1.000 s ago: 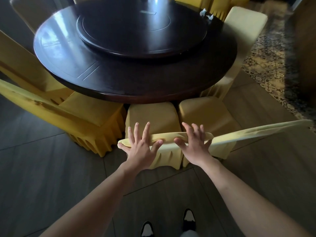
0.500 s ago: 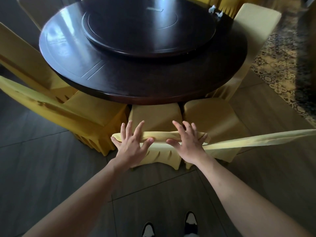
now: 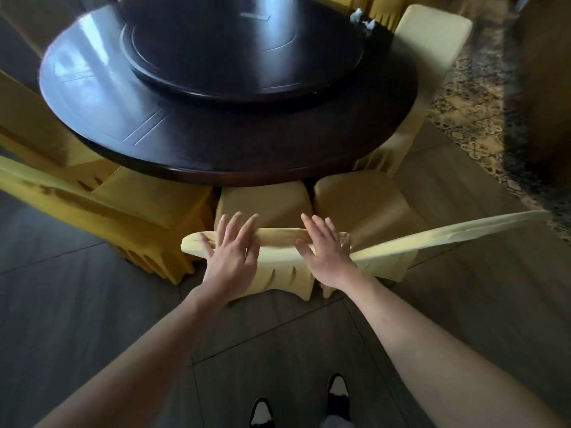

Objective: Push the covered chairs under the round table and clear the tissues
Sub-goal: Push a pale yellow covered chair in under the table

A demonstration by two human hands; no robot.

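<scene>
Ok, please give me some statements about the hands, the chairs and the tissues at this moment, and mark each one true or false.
1. Both hands rest on the top of one chair back. True: the left hand and the right hand lie on it with fingers spread.
2. The tissues lie on the floor. False: they are on the far edge of the table.
3. The left hand holds a tissue. False: it only presses on the chair back.
4. The front of that chair's seat is under the table edge. True.
5. The table is square. False: it is round, with a round turntable in the middle.
</scene>
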